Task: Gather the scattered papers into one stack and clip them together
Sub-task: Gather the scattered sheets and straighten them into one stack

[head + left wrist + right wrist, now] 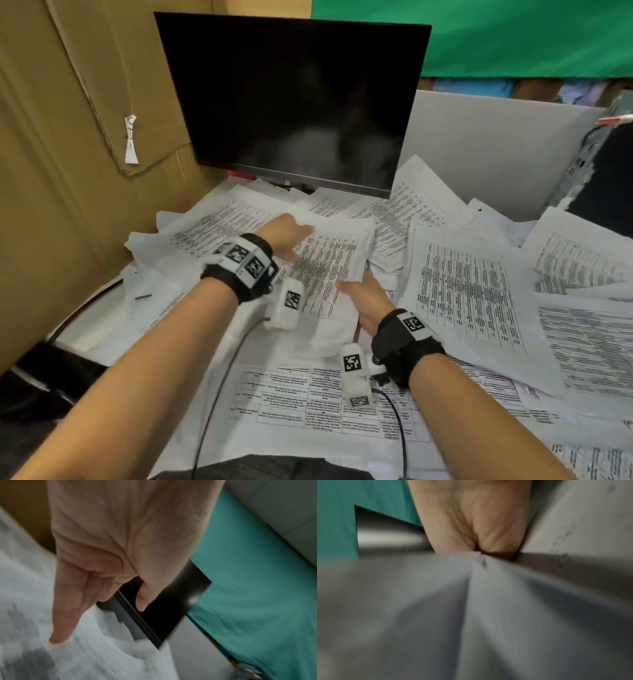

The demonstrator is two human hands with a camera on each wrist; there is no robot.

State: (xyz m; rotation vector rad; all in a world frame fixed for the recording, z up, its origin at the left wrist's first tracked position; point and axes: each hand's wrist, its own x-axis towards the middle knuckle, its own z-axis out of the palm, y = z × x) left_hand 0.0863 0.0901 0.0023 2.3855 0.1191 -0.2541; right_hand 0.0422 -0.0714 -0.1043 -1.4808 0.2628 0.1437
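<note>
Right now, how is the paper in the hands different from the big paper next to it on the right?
The held paper is lifted and bent, pinched by the right hand, with the left hand open over it. The paper on the right lies flat, untouched, and shows more of its page. Both are white with printed tables.

both hands (368,301) holding papers (325,263), dark monitor (294,102)

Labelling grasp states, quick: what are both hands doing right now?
Left hand: open, fingers straight, on the printed sheets, gripping nothing.
Right hand: holds the near edge of those sheets, thumb on top.
</note>
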